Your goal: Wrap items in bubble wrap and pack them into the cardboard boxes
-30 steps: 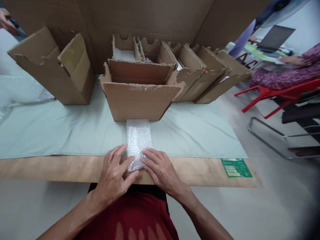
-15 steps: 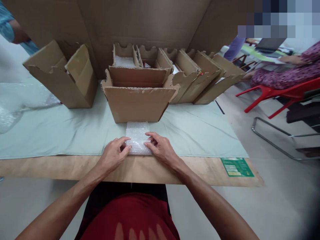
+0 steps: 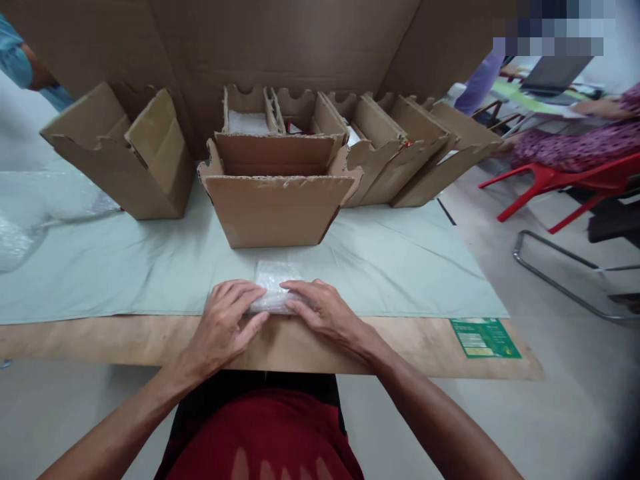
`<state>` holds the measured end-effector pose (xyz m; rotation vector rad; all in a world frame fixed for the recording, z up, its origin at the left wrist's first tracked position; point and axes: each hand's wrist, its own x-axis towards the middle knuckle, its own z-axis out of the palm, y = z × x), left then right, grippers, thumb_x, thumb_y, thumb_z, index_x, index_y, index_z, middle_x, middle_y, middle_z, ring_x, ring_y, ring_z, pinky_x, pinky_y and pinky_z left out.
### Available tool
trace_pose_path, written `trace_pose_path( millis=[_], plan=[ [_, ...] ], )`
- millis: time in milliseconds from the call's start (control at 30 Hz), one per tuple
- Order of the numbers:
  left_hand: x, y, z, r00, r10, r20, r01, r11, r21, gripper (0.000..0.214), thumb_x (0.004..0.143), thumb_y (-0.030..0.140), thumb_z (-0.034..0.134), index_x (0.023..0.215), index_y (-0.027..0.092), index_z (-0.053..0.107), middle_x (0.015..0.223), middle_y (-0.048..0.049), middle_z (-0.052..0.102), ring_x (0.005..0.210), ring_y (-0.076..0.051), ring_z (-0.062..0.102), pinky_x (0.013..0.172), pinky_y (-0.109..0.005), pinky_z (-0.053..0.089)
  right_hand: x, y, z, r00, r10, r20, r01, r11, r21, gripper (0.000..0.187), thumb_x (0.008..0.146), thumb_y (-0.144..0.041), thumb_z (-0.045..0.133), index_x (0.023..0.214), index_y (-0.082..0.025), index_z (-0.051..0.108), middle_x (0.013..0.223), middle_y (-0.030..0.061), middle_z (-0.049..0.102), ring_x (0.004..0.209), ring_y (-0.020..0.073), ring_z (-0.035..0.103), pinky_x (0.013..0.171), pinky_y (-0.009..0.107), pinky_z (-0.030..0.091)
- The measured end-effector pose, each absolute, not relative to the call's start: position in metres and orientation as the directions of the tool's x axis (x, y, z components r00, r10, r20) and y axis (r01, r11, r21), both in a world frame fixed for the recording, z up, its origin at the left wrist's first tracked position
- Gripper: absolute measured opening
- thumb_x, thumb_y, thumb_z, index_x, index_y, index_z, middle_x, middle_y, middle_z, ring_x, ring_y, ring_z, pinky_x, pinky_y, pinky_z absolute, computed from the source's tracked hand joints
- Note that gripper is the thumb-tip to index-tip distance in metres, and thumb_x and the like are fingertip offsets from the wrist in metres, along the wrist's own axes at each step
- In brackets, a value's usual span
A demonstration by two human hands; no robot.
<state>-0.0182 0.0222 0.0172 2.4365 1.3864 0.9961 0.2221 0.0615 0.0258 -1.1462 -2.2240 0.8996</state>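
A small piece of clear bubble wrap point(image 3: 279, 275), folded flat with a thicker near edge, lies at the front of the cloth-covered table. At its left end, my left hand point(image 3: 227, 323) holds it, fingers on top and thumb by the near edge. My right hand point(image 3: 323, 307) grips the right side, with fingers over the top and thumb at the near fold. Whether anything is inside the wrap cannot be seen. Just beyond it stands an open brown cardboard box point(image 3: 277, 212).
Another open cardboard box point(image 3: 150, 177) stands to the left, near loose bubble wrap point(image 3: 23, 230). Several cardboard bins point(image 3: 373, 167) line the back before a tall cardboard panel point(image 3: 280, 47). A green printed card point(image 3: 485, 338) lies front right. A person sits on a red chair point(image 3: 555, 190).
The bubble wrap has come nearer to me, away from the box, and looks shorter. My left hand has turned flatter, its thumb lower; my right fingers reach further over the wrap.
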Motion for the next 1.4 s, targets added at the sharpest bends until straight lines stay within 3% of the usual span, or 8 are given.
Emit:
trace_pose_path(
  millis=[333,500,633,733,867,1000,1200,1400],
  plan=[
    [-0.007,0.067,0.011,0.076,0.940,0.332,0.775,-0.265,0.574,0.032,0.095,0.037,0.059,0.115,0.016,0.071,0.094,-0.0090,0.074,0.087,-0.024,0.067,0.083,-0.041,0.053,0.216,0.061,0.028,-0.574,0.790,0.218,0.682,0.608,-0.407,0.039,0.092,-0.024,0.070,0.130,-0.022,0.068,0.133,0.0161,0.069,0.116,0.0347,0.063,0.097,0.052,0.045],
    [-0.007,0.032,0.016,-0.124,0.992,0.003,0.395,0.047,0.917,0.050,0.089,0.048,0.062,0.128,0.016,0.064,0.115,-0.0127,0.073,0.095,-0.023,0.071,0.079,-0.037,0.059,0.213,0.077,0.023,-0.314,0.933,0.175,0.605,0.338,-0.721,0.026,0.095,-0.024,0.064,0.119,-0.026,0.073,0.118,0.0088,0.077,0.108,0.0297,0.067,0.097,0.047,0.048],
    [0.009,0.013,0.019,0.029,0.984,-0.177,0.050,0.175,0.983,0.053,0.088,0.047,0.064,0.130,0.015,0.061,0.129,-0.0158,0.071,0.116,-0.026,0.070,0.102,-0.042,0.055,0.203,0.064,0.031,-0.300,0.953,0.032,0.217,0.101,-0.971,0.024,0.094,-0.033,0.064,0.114,-0.023,0.072,0.107,0.0049,0.077,0.095,0.0232,0.069,0.086,0.037,0.053],
    [0.022,0.015,0.023,0.070,0.985,-0.155,-0.081,0.161,0.984,0.048,0.089,0.045,0.062,0.128,0.016,0.063,0.125,-0.0129,0.074,0.116,-0.026,0.070,0.105,-0.041,0.054,0.203,0.050,0.036,-0.382,0.924,-0.028,0.075,0.000,-0.997,0.024,0.095,-0.038,0.062,0.110,-0.022,0.073,0.101,0.0048,0.076,0.090,0.0214,0.068,0.082,0.036,0.053],
    [0.023,0.018,0.028,0.040,0.993,-0.108,0.081,0.104,0.991,0.033,0.087,0.037,0.062,0.113,0.018,0.069,0.105,-0.0083,0.078,0.097,-0.024,0.074,0.087,-0.036,0.060,0.223,0.047,0.046,-0.345,0.938,0.012,0.302,0.123,-0.945,0.032,0.086,-0.039,0.074,0.115,-0.025,0.073,0.113,0.0073,0.074,0.103,0.0265,0.066,0.094,0.043,0.052],
    [0.022,0.015,0.028,0.122,0.976,0.180,0.434,-0.216,0.875,0.020,0.086,0.022,0.058,0.102,0.022,0.071,0.091,-0.0045,0.076,0.082,-0.021,0.070,0.075,-0.033,0.058,0.241,0.053,0.067,-0.409,0.911,0.050,0.375,0.218,-0.901,0.078,0.075,-0.048,0.087,0.145,-0.031,0.057,0.141,0.0106,0.064,0.120,0.0322,0.063,0.101,0.048,0.051],
    [0.005,0.039,0.061,0.490,0.780,0.389,0.507,-0.618,0.601,0.019,0.091,0.024,0.062,0.109,0.024,0.067,0.093,-0.0040,0.074,0.083,-0.021,0.070,0.073,-0.034,0.060,0.244,0.065,0.101,-0.621,0.783,0.034,0.555,0.470,-0.686,0.012,0.088,-0.024,0.074,0.100,-0.026,0.077,0.091,0.0045,0.078,0.087,0.0248,0.070,0.085,0.040,0.054],
    [-0.038,0.113,0.125,0.253,0.633,0.732,0.813,-0.549,0.193,0.048,0.092,0.026,0.068,0.138,0.025,0.057,0.148,-0.0143,0.056,0.148,-0.039,0.043,0.118,-0.064,0.039,0.273,0.091,0.162,-0.576,0.795,0.189,0.467,0.510,-0.723,0.007,0.091,-0.036,0.074,0.093,-0.030,0.077,0.082,0.0030,0.076,0.064,0.0177,0.067,0.054,0.029,0.051]
  ],
)
